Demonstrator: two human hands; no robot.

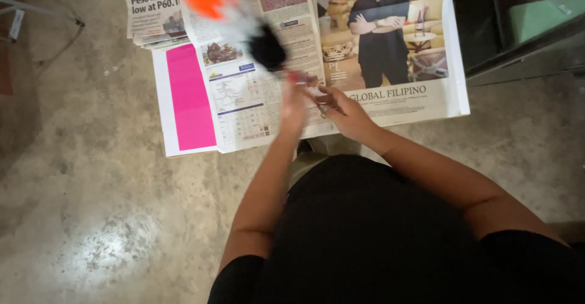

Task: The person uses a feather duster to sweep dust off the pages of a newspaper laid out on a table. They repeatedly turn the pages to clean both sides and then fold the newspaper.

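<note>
The left hand (pixel 295 106) is wrapped around the thin end of a blurry feathery thing (pixel 234 17) – orange tip, white middle, black tuft – that angles up toward the upper left of the frame, held over the spread newspaper (pixel 390 100) on the concrete floor (pixel 91 219), probably so bits land on paper. The right hand (pixel 347 114) looks pinched on something small and metallic beside it – maybe scissors, too smeared to tell.

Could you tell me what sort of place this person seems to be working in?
Probably a home or small workshop floor set up for messy craft work: bare concrete floor, newspapers spread as a cover, and a feather duster in the left hand.
</note>
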